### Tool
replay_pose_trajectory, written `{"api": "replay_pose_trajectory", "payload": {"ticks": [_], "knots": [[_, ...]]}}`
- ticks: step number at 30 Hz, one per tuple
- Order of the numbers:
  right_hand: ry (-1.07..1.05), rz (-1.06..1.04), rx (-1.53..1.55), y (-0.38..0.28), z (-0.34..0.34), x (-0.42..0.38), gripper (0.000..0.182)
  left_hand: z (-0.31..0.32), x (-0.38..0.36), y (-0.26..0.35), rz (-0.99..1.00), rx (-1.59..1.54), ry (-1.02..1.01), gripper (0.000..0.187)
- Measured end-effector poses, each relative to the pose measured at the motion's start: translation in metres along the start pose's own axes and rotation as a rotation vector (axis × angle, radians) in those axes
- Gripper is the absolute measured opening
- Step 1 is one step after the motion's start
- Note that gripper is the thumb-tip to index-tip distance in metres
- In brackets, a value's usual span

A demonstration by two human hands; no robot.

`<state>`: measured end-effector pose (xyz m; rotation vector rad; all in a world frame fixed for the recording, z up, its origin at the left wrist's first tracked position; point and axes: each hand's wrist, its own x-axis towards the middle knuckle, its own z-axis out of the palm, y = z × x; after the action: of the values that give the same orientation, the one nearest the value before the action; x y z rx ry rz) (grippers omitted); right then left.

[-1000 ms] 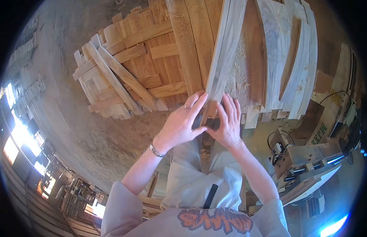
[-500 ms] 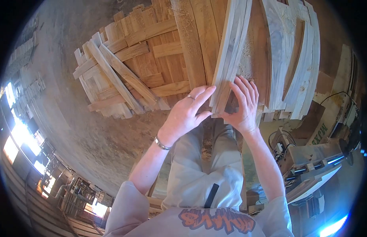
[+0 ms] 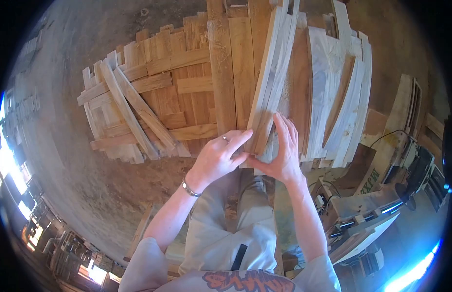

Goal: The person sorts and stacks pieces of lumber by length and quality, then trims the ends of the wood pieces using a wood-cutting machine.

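Observation:
Several narrow pale wood strips [image 3: 272,82] lie side by side in a bundle, running away from me on top of wider brown boards [image 3: 242,68]. My left hand [image 3: 220,158], with a ring and a metal bracelet, touches the left side of the bundle's near end with its fingertips. At the right side of that end, my right hand [image 3: 283,155] has its fingers stretched up along the strips, with its thumb reaching the near end. Both hands are spread apart rather than wrapped round the bundle.
Crossed strips [image 3: 131,107] lie over short boards on the left. Pale curved-looking boards [image 3: 340,102] are stacked on the right. A machine with cables [image 3: 367,207] stands at the lower right, beside a long board with lettering [image 3: 376,165]. Bright windows show at the far left.
The view has shifted, so the boards and both hands appear further left and lower. Both hands remain at the near end of the bundle.

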<state>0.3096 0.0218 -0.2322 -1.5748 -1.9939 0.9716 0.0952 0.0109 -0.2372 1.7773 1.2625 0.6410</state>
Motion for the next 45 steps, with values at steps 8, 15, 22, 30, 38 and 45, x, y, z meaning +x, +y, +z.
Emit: {"api": "replay_pose_trajectory", "payload": {"ticks": [8,15,22,30,38,45], "knots": [[0.256,0.271,-0.015,-0.032,0.034,0.043,0.093,-0.015,-0.015,-0.031,-0.189,0.083,0.443,0.041],[0.340,0.332,-0.043,-0.032,0.049,0.041,0.084,0.025,-0.022,-0.027,-0.531,0.060,0.290,0.060],[0.224,0.299,-0.174,-0.005,0.025,-0.010,0.083,0.049,-0.007,0.006,-0.414,0.245,0.550,0.048],[0.255,0.294,-0.145,-0.006,0.026,-0.006,0.082,0.006,-0.043,0.026,-0.656,-0.186,0.659,0.025],[0.263,0.340,-0.124,-0.010,0.024,-0.003,0.083,0.002,-0.057,0.013,-0.627,-0.129,0.392,0.023],[0.277,0.314,-0.104,-0.004,0.026,-0.006,0.084,-0.015,-0.050,0.065,-0.714,-0.820,0.426,0.043]]}}
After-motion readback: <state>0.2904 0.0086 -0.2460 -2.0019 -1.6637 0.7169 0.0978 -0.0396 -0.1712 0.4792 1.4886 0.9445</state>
